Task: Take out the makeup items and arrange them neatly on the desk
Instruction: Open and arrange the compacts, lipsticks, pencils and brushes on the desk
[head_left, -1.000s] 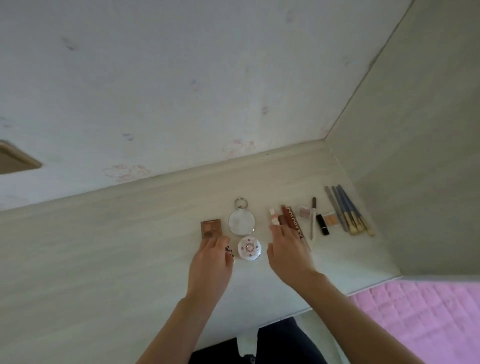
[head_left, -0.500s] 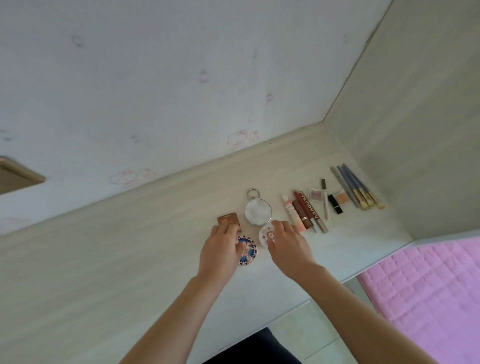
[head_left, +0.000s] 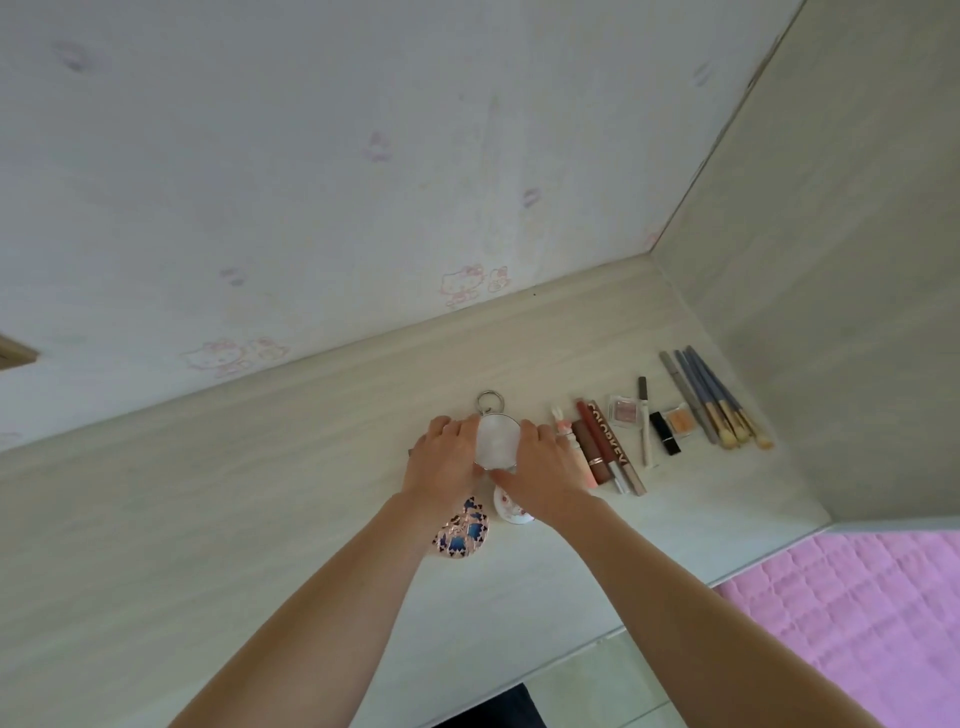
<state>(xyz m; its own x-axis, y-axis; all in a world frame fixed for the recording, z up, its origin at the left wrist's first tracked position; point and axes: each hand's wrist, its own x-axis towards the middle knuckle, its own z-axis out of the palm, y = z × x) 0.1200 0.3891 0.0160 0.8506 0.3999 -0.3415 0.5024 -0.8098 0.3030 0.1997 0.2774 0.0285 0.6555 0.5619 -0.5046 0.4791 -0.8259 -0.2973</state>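
Note:
A round mirror (head_left: 496, 440) with a metal ring lies on the pale desk (head_left: 260, 493). My left hand (head_left: 444, 460) holds its left edge and my right hand (head_left: 540, 473) holds its right edge, fingers curved round the rim. Below my hands lie a blue-patterned round compact (head_left: 461, 531) and a white floral compact (head_left: 511, 509), partly covered by my right wrist. To the right runs a row of lip tubes (head_left: 602, 444), a small eyeshadow pot (head_left: 623, 411), a thin white pencil (head_left: 645, 422), a black lipstick (head_left: 666, 432), an orange pan (head_left: 680, 420) and several brushes (head_left: 714, 397).
A wall with faint cartoon cat stickers (head_left: 467, 283) backs the desk. A pale side panel (head_left: 831, 312) closes it on the right. A pink quilted cover (head_left: 857, 623) lies past the desk's front right edge. The brown palette is almost hidden under my left hand.
Both hands moved up from the two compacts to the round mirror and took hold of its edges. The blue-patterned compact now lies uncovered below my left wrist.

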